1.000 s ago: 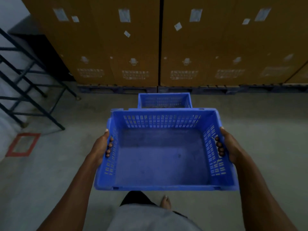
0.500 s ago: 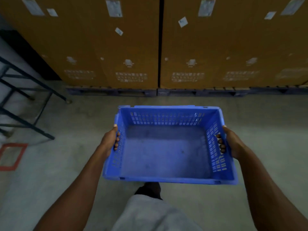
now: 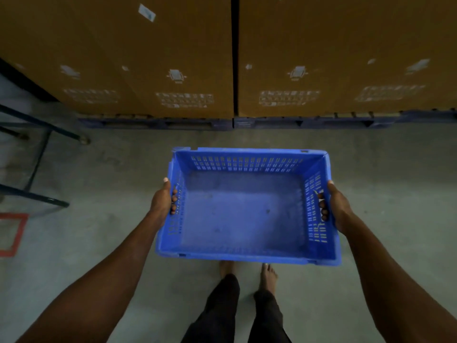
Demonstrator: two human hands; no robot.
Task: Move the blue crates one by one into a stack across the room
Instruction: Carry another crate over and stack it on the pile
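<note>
Above the floor, blue crate (image 3: pixel 243 214), hand-held

The blue crate (image 3: pixel 244 209) is matt, scuffed perforated plastic, the boxes (image 3: pixel 138 53) plain brown cardboard, the floor (image 3: pixel 99 174) rough grey concrete.

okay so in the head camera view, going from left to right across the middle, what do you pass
red floor marking → dark metal rack frame → left hand → blue crate → right hand. Both hands grip the crate's side walls, fingers curled through the handle slots.
</note>
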